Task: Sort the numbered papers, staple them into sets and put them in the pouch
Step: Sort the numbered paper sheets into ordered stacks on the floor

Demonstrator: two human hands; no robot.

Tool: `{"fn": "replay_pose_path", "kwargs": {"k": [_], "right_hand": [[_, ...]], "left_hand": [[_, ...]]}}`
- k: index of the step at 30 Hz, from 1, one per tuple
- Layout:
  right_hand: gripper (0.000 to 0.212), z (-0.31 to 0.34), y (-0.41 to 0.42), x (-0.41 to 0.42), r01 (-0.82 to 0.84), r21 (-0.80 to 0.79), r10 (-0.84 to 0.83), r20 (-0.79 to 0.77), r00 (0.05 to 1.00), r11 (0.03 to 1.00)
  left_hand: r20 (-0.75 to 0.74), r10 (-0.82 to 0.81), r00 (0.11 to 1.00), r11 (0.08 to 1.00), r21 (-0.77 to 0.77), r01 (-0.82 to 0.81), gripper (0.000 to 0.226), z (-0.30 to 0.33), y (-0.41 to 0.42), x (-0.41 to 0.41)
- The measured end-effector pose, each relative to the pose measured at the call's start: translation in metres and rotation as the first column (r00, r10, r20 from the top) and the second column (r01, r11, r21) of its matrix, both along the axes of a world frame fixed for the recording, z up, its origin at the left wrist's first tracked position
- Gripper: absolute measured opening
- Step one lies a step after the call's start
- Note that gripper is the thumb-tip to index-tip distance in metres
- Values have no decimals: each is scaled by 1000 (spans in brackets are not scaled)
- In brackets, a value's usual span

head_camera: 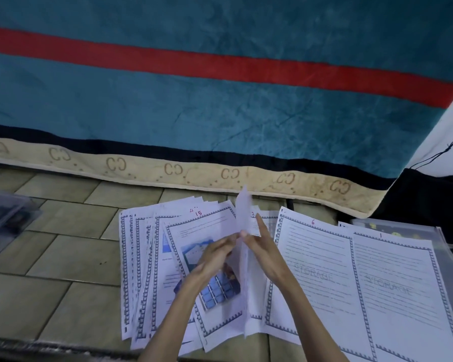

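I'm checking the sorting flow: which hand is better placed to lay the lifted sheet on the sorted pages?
Probably right: the right hand pinches the upright sheet and is nearer page 6.

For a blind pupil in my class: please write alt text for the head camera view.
Both hands, left hand and right hand, hold one sheet upright above a fanned pile of papers on a tiled floor. Pages numbered 6 and 1 lie flat to the right.
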State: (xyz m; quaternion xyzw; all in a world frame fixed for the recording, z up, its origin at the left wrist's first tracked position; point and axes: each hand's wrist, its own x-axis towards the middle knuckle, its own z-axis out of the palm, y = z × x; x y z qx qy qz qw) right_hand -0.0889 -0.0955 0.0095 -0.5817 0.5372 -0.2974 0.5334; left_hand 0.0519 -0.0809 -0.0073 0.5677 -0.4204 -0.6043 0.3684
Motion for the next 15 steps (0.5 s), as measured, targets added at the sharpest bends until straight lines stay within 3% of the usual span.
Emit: {"fn": "replay_pose_path", "kwargs": {"k": [2,3,5,7,10,13,15], "right_hand": [[93,-3,0,5,-35,15,37,-117,992,999],[91,-4,0,6,-28,18,30,-154,988,999],[81,-7,0,7,-19,3,19,-185,983,1000],[73,-9,-1,8,-23,10,25,-204,979,1000],[69,-9,-2,11,-82,-20,75,-253,965,996],[51,-11,-6,17,-133,-54,119,-207,971,990],[43,-9,-5,22,-157,1,155,-149,977,988]], "left_hand": [[16,41,999,999,-25,-40,32,0,1,8],[104,110,988,993,-49,-105,32,0,2,13],[394,335,856,939,-57,-341,36,-5,5,28],[513,458,726,842,10,-539,44,-5,10,38],[363,555,748,784,71,-616,59,-3,8,43],[236,527,817,835,35,-549,26,8,5,37],[112,402,909,908,78,-411,48,26,8,28]]}}
